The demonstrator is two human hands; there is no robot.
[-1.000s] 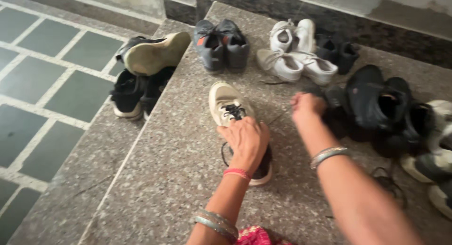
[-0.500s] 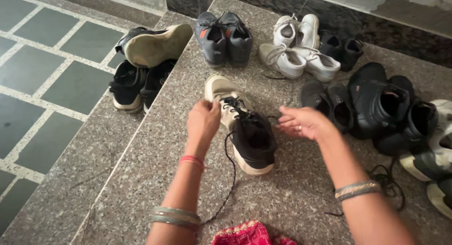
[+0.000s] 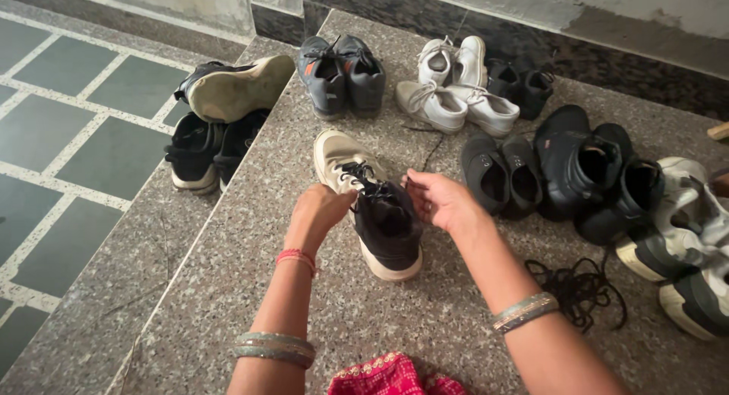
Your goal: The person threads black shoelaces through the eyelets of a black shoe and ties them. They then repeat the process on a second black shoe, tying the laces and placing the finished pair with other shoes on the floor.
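Observation:
A beige and black sneaker (image 3: 376, 213) lies on a speckled granite step (image 3: 288, 289), toe pointing away from me. My left hand (image 3: 319, 211) is closed at the shoe's left side, pinching its black lace (image 3: 363, 176). My right hand (image 3: 437, 200) is closed at the shoe's right side, gripping the other end of the lace near the collar. Both wrists wear metal bangles; the left also has a red thread.
Pairs of shoes ring the step: grey (image 3: 339, 72), white (image 3: 456, 91), black slip-ons (image 3: 501, 173), black boots (image 3: 600, 171), grey-white sneakers (image 3: 687, 243). A loose black lace (image 3: 581, 285) lies at right. More black shoes (image 3: 209, 118) sit on the lower step beside a tiled floor (image 3: 68, 137).
Both hands have closed in on the sneaker's laces: the left came down from the toe side, the right moved left to the collar. The view shifted slightly right.

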